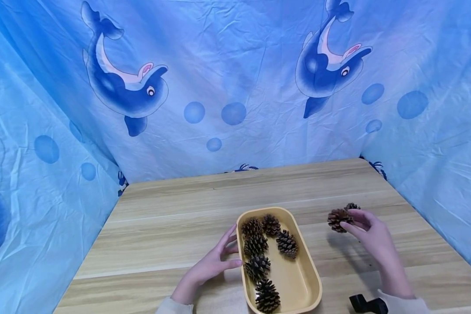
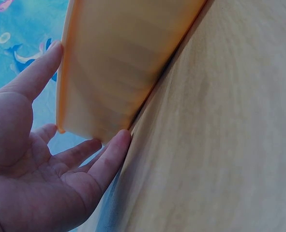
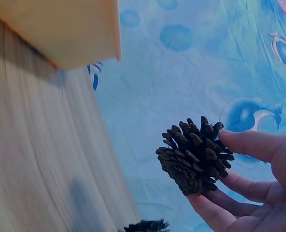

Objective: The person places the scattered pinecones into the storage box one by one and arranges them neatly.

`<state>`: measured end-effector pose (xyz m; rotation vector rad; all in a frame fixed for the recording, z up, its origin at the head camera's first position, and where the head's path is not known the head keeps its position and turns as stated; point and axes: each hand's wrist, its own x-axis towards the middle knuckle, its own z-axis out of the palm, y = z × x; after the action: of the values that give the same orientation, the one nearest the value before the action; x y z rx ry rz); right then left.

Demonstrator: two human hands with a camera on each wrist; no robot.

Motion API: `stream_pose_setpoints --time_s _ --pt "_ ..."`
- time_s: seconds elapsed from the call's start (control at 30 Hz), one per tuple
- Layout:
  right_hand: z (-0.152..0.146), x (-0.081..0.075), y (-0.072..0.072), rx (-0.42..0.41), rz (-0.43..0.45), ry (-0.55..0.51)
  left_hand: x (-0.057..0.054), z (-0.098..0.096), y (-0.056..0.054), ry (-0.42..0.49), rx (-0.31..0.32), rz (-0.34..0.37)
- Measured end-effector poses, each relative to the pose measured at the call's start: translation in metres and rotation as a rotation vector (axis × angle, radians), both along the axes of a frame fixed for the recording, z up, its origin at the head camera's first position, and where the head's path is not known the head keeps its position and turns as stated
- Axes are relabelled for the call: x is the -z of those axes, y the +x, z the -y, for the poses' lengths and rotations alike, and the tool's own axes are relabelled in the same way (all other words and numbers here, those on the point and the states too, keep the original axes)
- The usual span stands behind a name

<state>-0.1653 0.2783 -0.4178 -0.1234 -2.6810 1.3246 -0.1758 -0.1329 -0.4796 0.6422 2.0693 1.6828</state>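
A brown pine cone is pinched between the thumb and fingers of my right hand, held above the table to the right of the tray. Just behind it, a second pine cone is partly hidden by the hand. The yellow tray stands in the middle, with several pine cones along its left side and at its far end. My left hand touches the tray's left wall, its fingers spread and fairly straight; the left wrist view shows thumb and fingertips against the outer side.
The wood-grain table reaches back to a blue dolphin-print curtain that hangs behind it and at both sides. A black object shows by the right sleeve at the bottom edge.
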Motion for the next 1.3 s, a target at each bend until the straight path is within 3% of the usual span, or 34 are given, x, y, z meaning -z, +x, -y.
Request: stream_pose_setpoints --time_s 0.47,0.67,1.07,1.3 --pt "0.024 -0.008 0.007 -0.096 -0.025 -0.083 0.001 0.0 0.0 -0.003 0.001 0.0" --pt "0.036 -0.011 0.01 -0.153 -0.052 -0.166 0.001 0.0 0.0 -0.01 0.001 -0.005" --pt "0.052 -0.01 0.017 -0.242 -0.085 -0.33 -0.001 0.0 0.001 -0.017 -0.006 -0.005" --pt "0.061 -0.007 0.019 -0.291 -0.08 -0.36 -0.001 0.0 0.0 -0.014 -0.002 -0.006"
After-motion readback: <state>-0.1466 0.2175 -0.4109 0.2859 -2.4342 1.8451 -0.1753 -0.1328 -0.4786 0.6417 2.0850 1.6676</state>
